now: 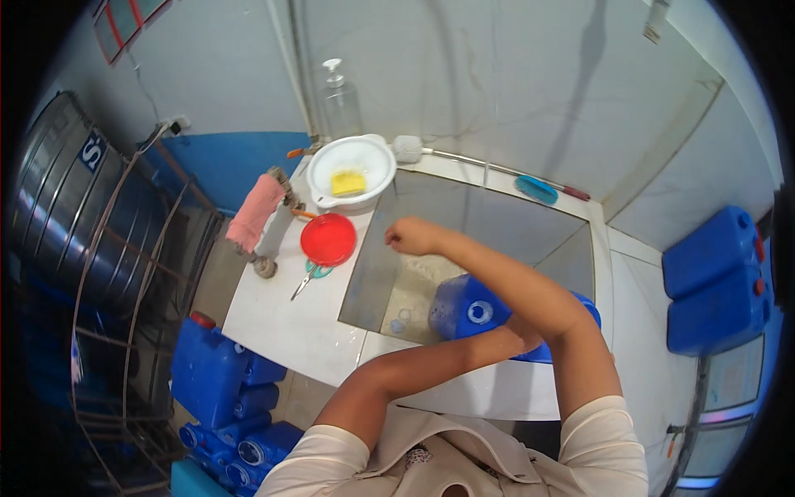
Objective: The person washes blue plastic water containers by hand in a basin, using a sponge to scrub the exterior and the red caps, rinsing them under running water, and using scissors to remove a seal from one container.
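A blue jerrycan (450, 305) lies in the tiled sink basin (489, 205), its open neck facing up. My right hand (414, 236) is above the left part of the basin, fingers curled closed; whatever they may hold is hidden. My right forearm crosses over the left one. Beneath it, my left hand (522, 333) is at the jerrycan's top, its fingers out of sight behind my right arm. Small round pale pieces (401, 320) lie on the wet basin floor near the jerrycan.
Left of the basin are a white bowl (321, 169) with a yellow sponge (348, 183), a red bowl (329, 239), scissors (305, 281) and a pink cloth (255, 213). Brushes (537, 190) line the back ledge. More blue jerrycans stand right (716, 311) and lower left (205, 373).
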{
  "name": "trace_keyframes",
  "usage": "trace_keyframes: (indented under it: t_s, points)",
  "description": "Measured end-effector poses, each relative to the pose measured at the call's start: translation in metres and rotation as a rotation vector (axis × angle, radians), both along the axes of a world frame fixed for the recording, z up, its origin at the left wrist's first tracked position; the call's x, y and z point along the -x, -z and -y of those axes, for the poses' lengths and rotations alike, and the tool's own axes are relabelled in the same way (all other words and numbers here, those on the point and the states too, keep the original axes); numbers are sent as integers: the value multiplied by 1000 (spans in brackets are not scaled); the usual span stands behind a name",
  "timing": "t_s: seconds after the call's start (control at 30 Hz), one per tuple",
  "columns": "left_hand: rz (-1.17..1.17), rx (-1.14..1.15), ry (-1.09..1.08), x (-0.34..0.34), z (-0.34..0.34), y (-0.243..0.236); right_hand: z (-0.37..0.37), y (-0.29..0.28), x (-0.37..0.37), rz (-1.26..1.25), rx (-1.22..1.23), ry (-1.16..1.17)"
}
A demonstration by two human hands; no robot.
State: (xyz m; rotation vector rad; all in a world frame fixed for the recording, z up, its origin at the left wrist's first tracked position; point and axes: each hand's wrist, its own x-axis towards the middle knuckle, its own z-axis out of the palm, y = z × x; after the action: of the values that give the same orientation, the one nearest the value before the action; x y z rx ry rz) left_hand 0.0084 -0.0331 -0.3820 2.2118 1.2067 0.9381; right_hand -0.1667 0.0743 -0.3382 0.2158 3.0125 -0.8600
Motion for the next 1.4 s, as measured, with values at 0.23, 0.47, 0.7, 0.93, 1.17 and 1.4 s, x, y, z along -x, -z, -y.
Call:
trace_keyframes:
  t_s: [0.23,0.47,0.7,0.93,1.17,1.4]
  points:
    - [-22,-268,-168,77,30,-18,97,26,78,49,-99,-328]
    - [-244,-265,-91,99,32,-5,123,62,101,-76,-471,-117]
    - [-294,-376,-208,78,22,-15,137,62,132,58,-541,-5]
    - [-297,-208,-347,61,26,-12,134,7,110,277,-242,-220]
    - [213,38,-176,73,28,-21,102,-70,17,237,558,-86]
    - [-333,-161,-407,59,29,-20,25,-57,-204,-421,632,847]
